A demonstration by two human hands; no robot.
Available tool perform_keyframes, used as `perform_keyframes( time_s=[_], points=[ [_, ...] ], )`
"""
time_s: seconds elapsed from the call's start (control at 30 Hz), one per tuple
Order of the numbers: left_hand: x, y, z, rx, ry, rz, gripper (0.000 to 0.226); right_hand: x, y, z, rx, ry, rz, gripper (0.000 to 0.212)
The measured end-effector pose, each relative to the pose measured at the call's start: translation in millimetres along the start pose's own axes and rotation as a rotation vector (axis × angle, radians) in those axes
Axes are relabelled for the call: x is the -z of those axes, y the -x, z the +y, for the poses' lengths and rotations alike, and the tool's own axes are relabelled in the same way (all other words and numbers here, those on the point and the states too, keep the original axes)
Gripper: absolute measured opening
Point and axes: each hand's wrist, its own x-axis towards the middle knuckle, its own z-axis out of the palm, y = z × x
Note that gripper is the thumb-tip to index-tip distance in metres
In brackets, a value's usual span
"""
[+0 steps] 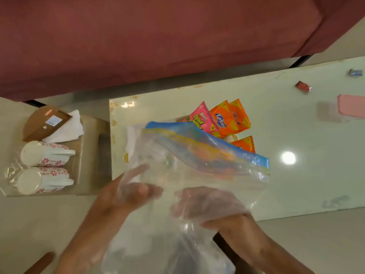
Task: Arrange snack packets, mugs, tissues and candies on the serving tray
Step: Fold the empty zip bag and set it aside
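At the far left, beside the table (pixel 296 125), a beige tray (pixel 89 159) carries a brown tissue holder (pixel 42 123) with white tissues (pixel 67 129) fanning out of it toward the right. Just in front of the holder two white mugs with red flower prints lie on their sides, handles pointing right. The upper mug (pixel 46 154) and the lower mug (pixel 44 180) are close together, with clear wrap around them.

Next comes the left hand (pixel 126 192), seen through the film of a clear plastic bag (pixel 197 167) with a blue and yellow zip strip. Its fingers are spread and fairly straight against the plastic. The blur hides whether it pinches the film.

The bag is held up over the near edge of the table. Behind its zip strip lie the snack packets: a pink packet (pixel 199 117), two orange packets (pixel 223 119) side by side, and a third orange packet (pixel 245 144) half covered by the bag.

The right hand (pixel 207 204) grips the bag's lower part, fingers under the film and thumb on the near side.

Farther right, well apart from the packets, a red candy (pixel 303 87) and a blue candy (pixel 355 72) lie on the table. A pink flat thing (pixel 351 108) is cut off by the right edge.
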Motion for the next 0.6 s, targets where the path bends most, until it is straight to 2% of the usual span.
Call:
perform_keyframes(
  time_s=[0.07,0.13,0.2,0.27,0.37,0.43,0.5,0.57,0.6],
  points=[
    [-13,-2,-12,-0.001,0.179,0.113,0.053,5,7,-14,0.032,-0.039,0.136,0.043],
    [-27,-6,-22,0.002,0.134,0.334,0.056,10,17,-21,0.005,0.06,0.23,0.071],
    [-40,-8,-29,-0.009,0.13,0.434,0.065,11,22,-20,-0.056,0.138,0.28,0.088],
    [-44,-10,-32,-0.012,0.246,0.468,0.082,13,25,-20,-0.055,0.184,0.403,0.085],
    [-32,-13,-29,0.037,0.369,0.454,0.112,11,26,-23,0.086,0.184,0.634,0.061],
    [-26,-8,-25,-0.021,0.207,0.345,0.125,11,26,-22,0.174,0.175,0.701,0.063],
    [-23,-3,-24,-0.219,-0.198,0.153,0.125,11,26,-24,0.229,0.137,0.693,0.07],
    [-23,-1,-25,-0.374,-0.551,-0.003,0.105,15,27,-26,0.288,0.156,0.667,0.071],
    [-24,-4,-25,-0.389,-0.637,-0.042,0.086,18,29,-29,0.308,0.191,0.642,0.067]
  ],
)
